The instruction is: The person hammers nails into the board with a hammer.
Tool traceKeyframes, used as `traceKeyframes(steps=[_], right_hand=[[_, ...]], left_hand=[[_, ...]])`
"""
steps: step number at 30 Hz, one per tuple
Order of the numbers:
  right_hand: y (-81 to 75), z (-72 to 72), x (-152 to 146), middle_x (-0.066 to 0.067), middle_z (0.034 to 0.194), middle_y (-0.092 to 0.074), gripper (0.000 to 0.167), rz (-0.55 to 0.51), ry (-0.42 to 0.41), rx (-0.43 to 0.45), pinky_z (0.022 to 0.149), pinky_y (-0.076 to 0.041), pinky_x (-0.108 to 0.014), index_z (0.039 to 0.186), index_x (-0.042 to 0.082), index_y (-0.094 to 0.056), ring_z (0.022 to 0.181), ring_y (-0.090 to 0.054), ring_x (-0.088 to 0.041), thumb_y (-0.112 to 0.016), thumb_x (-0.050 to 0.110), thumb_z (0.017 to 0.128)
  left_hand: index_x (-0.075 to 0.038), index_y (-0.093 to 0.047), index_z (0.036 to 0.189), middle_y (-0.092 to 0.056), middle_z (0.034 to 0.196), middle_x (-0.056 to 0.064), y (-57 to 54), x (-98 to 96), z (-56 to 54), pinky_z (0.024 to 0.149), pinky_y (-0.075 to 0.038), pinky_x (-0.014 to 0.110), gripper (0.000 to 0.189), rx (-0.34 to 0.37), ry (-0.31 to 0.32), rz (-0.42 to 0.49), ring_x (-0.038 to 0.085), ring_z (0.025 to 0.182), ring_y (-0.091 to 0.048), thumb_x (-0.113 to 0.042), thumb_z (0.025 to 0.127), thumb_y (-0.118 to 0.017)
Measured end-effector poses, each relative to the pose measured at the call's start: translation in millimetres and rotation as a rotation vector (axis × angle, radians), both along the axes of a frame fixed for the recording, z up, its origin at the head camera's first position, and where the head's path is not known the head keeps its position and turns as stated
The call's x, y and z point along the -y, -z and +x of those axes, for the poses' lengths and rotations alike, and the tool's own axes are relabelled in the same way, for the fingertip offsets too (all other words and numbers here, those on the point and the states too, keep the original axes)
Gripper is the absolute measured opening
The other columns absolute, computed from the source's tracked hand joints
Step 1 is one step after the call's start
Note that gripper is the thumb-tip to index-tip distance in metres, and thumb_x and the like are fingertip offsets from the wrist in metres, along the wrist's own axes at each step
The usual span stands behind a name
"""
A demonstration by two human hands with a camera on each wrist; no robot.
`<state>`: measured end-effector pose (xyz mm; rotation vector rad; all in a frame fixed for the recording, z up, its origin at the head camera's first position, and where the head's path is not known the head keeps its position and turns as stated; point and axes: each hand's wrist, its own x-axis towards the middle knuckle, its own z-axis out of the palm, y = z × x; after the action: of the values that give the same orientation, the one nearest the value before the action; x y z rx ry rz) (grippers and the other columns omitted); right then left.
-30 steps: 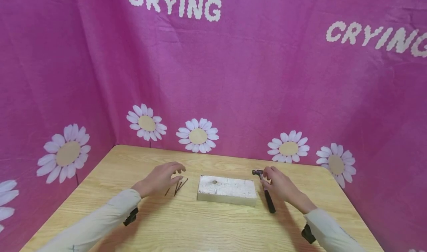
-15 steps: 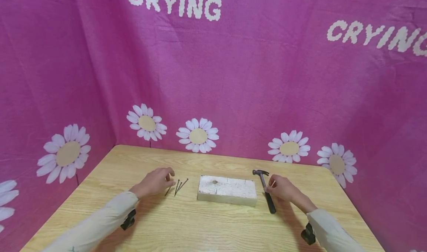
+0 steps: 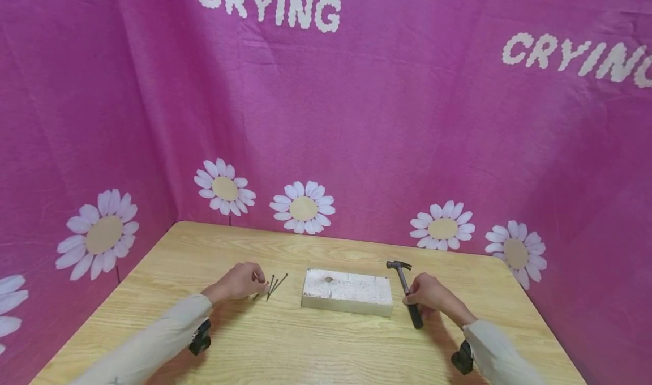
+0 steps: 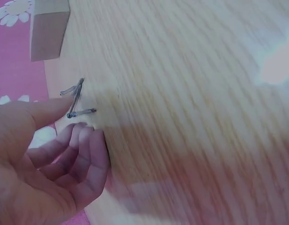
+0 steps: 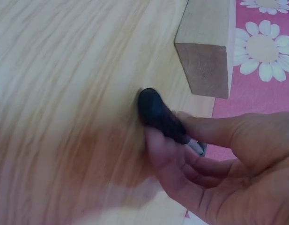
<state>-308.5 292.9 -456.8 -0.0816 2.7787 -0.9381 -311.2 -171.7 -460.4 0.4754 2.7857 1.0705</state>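
Observation:
Several dark nails (image 3: 277, 287) lie on the wooden table, left of a white-topped wooden block (image 3: 351, 286). My left hand (image 3: 235, 283) is at their left side. In the left wrist view, its thumb reaches over beside the nails (image 4: 83, 113) while the other fingers curl below, with a gap between. To the block's right lies a claw hammer (image 3: 404, 282), head pointing away. My right hand (image 3: 433, 294) grips its black handle (image 5: 158, 115) between thumb and fingers. The hammer's head is mostly hidden in the right wrist view.
The light wooden table (image 3: 326, 351) has its far edge against a pink cloth (image 3: 356, 119) with daisies and white lettering. More cloth hangs at the left and right sides. The block stands between both hands.
My right hand has come down from near the hammer's head onto its handle and taken hold. My left hand has drawn back and lowered beside the nails.

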Motion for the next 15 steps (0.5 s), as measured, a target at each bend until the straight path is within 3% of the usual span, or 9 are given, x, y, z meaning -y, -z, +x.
traceKeyframes(steps=[4, 9, 15], right_hand=[[-1.5, -1.3, 4.4, -0.008, 0.059, -0.062, 0.018, 0.029, -0.019, 0.038, 0.05, -0.059, -0.033, 0.073, -0.001, -0.065, 0.047, -0.064, -0.016, -0.077, 0.0, 0.086], [-5.1, -4.6, 2.4, -0.007, 0.064, -0.059, 0.014, 0.017, -0.027, 0.129, 0.053, -0.06, -0.034, 0.077, -0.002, -0.063, 0.052, -0.063, -0.017, -0.073, 0.001, 0.088], [-4.8, -12.1, -16.4, -0.002, 0.068, -0.058, 0.009, -0.195, -0.044, 0.241, 0.057, -0.06, -0.029, 0.088, -0.001, -0.067, 0.06, -0.06, -0.013, -0.067, 0.006, 0.093]], left_hand=[[0.001, -0.066, 0.087, -0.063, 0.074, 0.005, 0.1, -0.5, 1.5, 0.055, -0.053, 0.027, 0.015, 0.024, -0.043, 0.025, 0.014, 0.058, -0.059, -0.004, 0.089, -0.08], [0.004, -0.07, 0.083, -0.067, 0.073, 0.006, -0.8, -0.6, -0.3, 0.06, -0.059, 0.03, 0.008, 0.08, -0.07, 0.043, 0.014, 0.063, -0.062, 0.004, 0.09, -0.076], [-0.001, -0.066, 0.067, -0.055, 0.058, 0.0, -4.6, -0.1, -3.2, 0.058, -0.056, 0.026, 0.025, 0.132, -0.083, 0.058, 0.009, 0.054, -0.051, 0.004, 0.091, -0.069]])
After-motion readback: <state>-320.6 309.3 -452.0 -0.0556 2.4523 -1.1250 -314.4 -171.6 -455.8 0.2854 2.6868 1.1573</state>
